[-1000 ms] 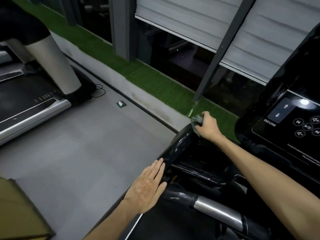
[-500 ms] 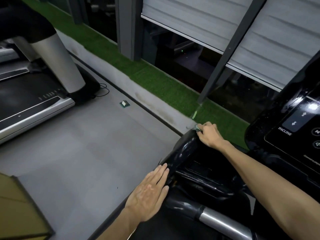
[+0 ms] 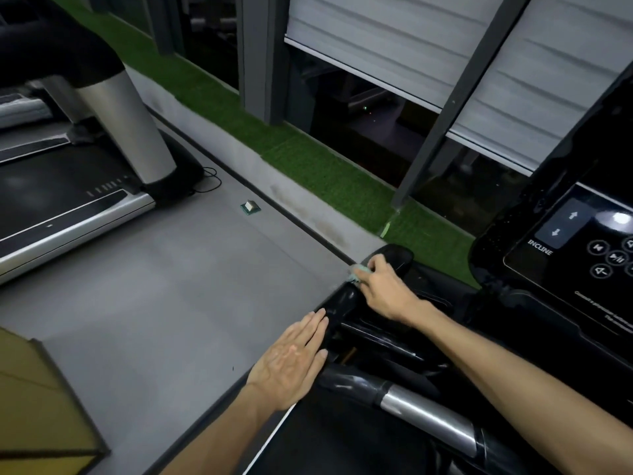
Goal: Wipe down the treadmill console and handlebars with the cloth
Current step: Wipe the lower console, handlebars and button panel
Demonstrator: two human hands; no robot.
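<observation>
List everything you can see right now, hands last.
console: one, black, far right, INCLINE buttons showing
handlebar: one, glossy black, centre
grip bar: one, silver and black, lower right
cloth: one, pale green, on handlebar, under right hand
second treadmill: one, silver and black, left
small object: one, green and white, on floor
grass strip: one, green, beyond floor
blinds: two panels, grey-white, top
tan box: one, lower left
left hand: flat, at handlebar's left edge
right hand: grips cloth

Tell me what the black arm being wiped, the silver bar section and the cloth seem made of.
Black arm: glossy moulded plastic, judging by sharp highlights on its curved shell. Silver bar section: likely brushed or satin metal, given its soft streaked sheen; metallised plastic is possible. Cloth: soft pale greenish fabric, bunched under the right hand; weave unreadable.
</observation>
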